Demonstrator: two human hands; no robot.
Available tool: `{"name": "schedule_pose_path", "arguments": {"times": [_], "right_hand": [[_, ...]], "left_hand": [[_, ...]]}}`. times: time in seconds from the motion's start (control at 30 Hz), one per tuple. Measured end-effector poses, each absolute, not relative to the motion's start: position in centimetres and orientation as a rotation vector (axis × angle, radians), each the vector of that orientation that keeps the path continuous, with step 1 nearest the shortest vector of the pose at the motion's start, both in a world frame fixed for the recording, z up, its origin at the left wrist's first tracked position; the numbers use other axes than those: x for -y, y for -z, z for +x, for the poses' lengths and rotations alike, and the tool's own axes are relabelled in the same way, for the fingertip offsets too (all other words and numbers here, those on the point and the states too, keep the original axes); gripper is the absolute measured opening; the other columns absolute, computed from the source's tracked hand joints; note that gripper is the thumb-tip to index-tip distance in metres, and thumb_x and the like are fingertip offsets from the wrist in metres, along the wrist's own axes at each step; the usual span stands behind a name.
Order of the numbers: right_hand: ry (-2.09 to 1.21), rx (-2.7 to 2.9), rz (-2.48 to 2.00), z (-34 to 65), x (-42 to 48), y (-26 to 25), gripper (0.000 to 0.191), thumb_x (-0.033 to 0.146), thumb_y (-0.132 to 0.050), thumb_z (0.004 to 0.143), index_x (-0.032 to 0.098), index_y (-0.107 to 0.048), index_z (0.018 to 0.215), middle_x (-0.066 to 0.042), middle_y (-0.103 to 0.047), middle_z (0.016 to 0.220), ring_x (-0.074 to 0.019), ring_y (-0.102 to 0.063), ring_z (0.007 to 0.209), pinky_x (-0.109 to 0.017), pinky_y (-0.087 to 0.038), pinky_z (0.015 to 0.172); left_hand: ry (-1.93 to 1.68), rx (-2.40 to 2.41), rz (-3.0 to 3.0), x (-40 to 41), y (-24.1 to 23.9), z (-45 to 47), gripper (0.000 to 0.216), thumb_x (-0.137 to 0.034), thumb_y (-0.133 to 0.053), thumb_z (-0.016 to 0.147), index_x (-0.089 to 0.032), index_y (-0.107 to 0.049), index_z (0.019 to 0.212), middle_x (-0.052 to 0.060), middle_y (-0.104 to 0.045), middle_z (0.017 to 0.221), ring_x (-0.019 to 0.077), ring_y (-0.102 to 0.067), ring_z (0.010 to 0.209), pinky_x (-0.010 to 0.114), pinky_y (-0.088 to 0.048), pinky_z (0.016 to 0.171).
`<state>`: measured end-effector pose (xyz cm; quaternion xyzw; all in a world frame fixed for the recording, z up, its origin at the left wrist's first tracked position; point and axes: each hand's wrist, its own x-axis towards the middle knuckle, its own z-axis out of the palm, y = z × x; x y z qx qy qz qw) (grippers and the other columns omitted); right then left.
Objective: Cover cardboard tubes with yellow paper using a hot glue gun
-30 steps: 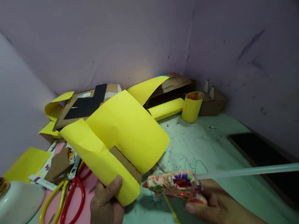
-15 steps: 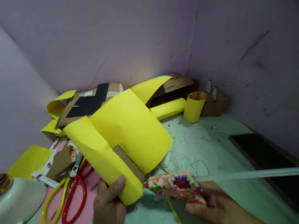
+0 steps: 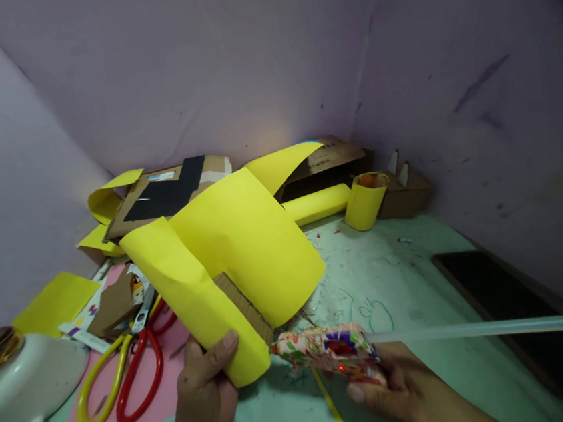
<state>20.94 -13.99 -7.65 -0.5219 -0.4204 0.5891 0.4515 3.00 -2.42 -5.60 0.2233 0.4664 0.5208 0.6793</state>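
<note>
My left hand (image 3: pixel 207 387) is closed on the lower end of a sheet of yellow paper (image 3: pixel 249 241), thumb on top. One side of the paper is folded over a strip of brown cardboard (image 3: pixel 244 305), whose corrugated edge shows. In my right hand (image 3: pixel 405 382) is a glue gun (image 3: pixel 326 350) with a flowery pattern and a lit red light. Its nozzle points left and sits at the cardboard's lower end; whether it touches is hard to tell. A long clear glue stick (image 3: pixel 490 329) sticks out of its back.
Red-handled scissors (image 3: pixel 149 359) and a yellow-handled pair (image 3: pixel 101 384) lie on pink paper at left, beside a white mug (image 3: pixel 47 370). Cardboard boxes (image 3: pixel 216 165) and a yellow paper-covered tube (image 3: pixel 365 205) stand at the back. A dark flat panel (image 3: pixel 503 308) lies at right.
Almost nothing differs. Both hands, the yellow paper and the glue gun hold nearly the same places, with only a tiny shift of the gun.
</note>
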Motion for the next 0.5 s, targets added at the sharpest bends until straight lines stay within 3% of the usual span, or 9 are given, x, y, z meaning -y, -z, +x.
{"name": "schedule_pose_path", "arguments": {"times": [0.5], "right_hand": [[-1.419, 1.026, -1.264, 20.77, 14.29, 8.19, 0.031, 0.031, -0.063, 0.078, 0.019, -0.070, 0.106, -0.006, -0.072, 0.095, -0.0236, -0.062, 0.096, -0.031, -0.047, 0.086]], "left_hand": [[-1.159, -1.045, 0.513, 2.47, 5.79, 2.79, 0.075, -0.015, -0.082, 0.036, -0.022, -0.062, 0.108, 0.002, -0.073, 0.079, 0.0326, -0.068, 0.082, 0.044, -0.058, 0.073]]}}
